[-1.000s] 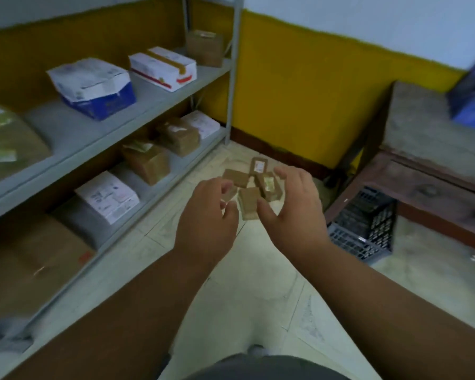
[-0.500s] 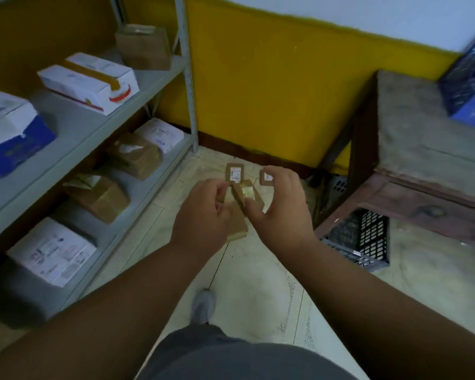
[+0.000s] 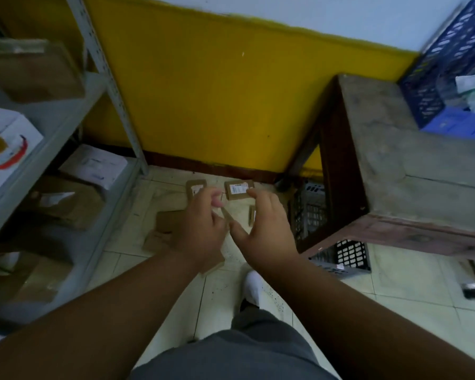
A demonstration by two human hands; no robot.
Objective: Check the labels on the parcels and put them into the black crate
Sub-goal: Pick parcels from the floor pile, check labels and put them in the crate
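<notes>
Both hands are low over a scatter of small brown parcels on the tiled floor. My left hand [image 3: 200, 223] pinches a thin small parcel [image 3: 226, 215], seen edge-on, with its curled fingers. The thumb of my right hand [image 3: 266, 229] meets the same parcel's lower end, and its fingers curl above. Beyond the fingertips lie two parcels with white labels facing up [image 3: 237, 189] [image 3: 194, 187]. Another stands on edge [image 3: 252, 215], and plain ones lie left [image 3: 166, 220]. The black crate [image 3: 351, 256] sits under the wooden table, partly hidden.
A grey metal shelf rack [image 3: 113, 86] with larger boxes fills the left. A wooden table [image 3: 412, 165] stands right, with a blue crate [image 3: 447, 64] on top. My white shoe [image 3: 254, 286] is on the tiles below my hands. The yellow wall is behind.
The view has swung right and down, closer to the floor parcels. Both hands have dropped lower over the pile, and still hold a small parcel between them.
</notes>
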